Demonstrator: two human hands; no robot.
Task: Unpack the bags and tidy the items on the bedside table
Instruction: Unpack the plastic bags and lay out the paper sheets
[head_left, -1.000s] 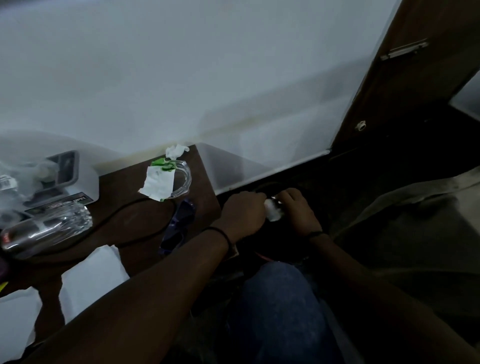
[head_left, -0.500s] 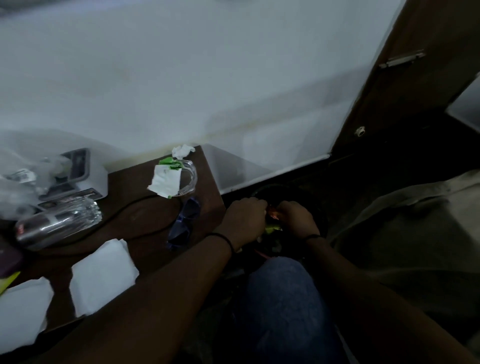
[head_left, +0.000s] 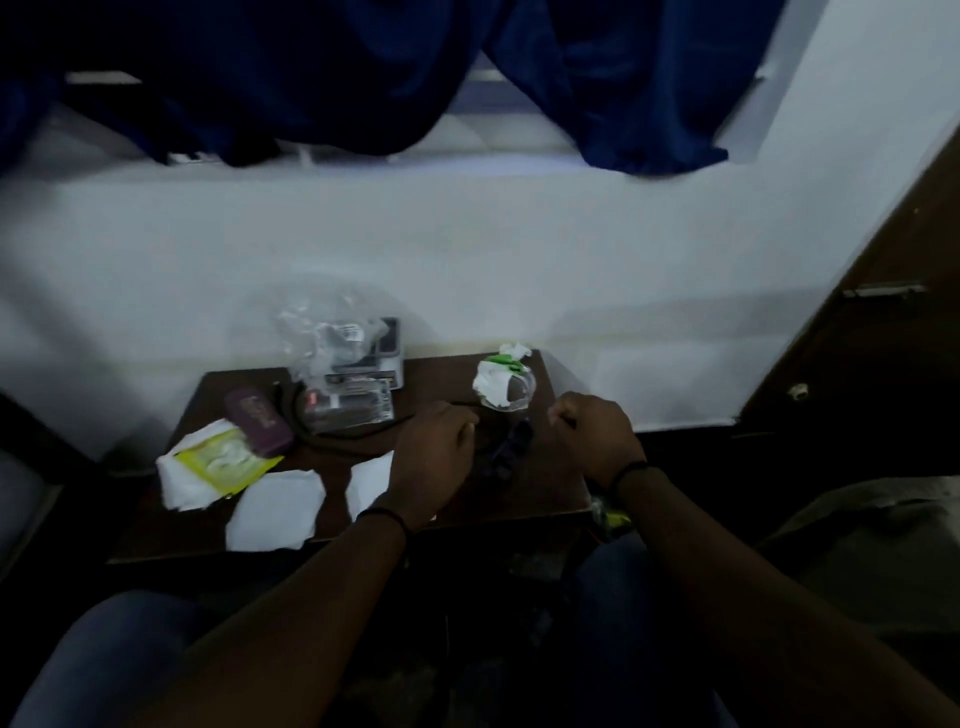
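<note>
Both hands rose from the floor to the bedside table (head_left: 540, 483) (left hand (head_left: 434, 449), right hand (head_left: 597, 436): grip curled, empty).

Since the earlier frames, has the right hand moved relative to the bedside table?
Yes. The right hand has come up from beside the bedside table's right edge to over its top, near the sunglasses.
</note>
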